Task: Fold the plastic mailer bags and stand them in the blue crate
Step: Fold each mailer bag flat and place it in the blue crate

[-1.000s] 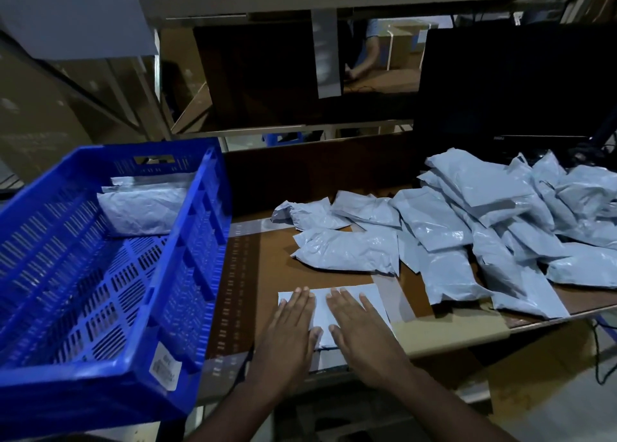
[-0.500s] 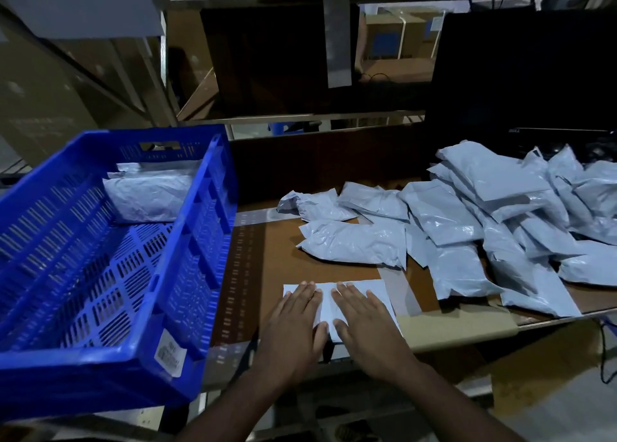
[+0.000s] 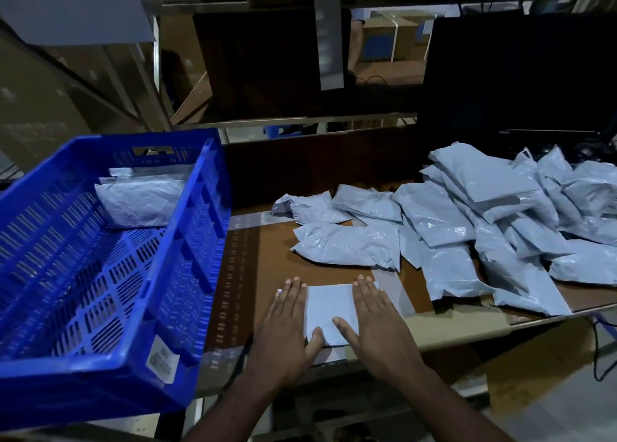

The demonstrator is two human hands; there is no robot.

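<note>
While both palms sat side by side over the middle of the sheet half a second ago, they have now slid apart to its two ends, which reads as a smoothing stroke that flattens the fold. Well off to the left of the left hand, the blue crate [image 3: 110, 268] sits tilted toward the person, and a few folded mailers [image 3: 140, 204] stand against its far wall; most of its floor is bare. The left hand [image 3: 283, 328] lies flat, fingers straight and together, pressing the left edge of the folded mailer [image 3: 330, 308], with its thumb reaching onto the sheet's near edge. Between the two hands the mailer's pale face now shows, lying on the desk [image 3: 267, 261] close to its near edge. The right hand [image 3: 377, 321] presses the right edge in the same way, fingers straight, thumb angled inward toward the left thumb; neither hand grips anything. Beyond and to the right of the right hand, the loose pile of unfolded mailers [image 3: 484, 228] spreads over the desk. Judging by this, the crease is about set, so the next need is probably another fold or a lift leftward into the crate, and much of the pile remains.
</note>
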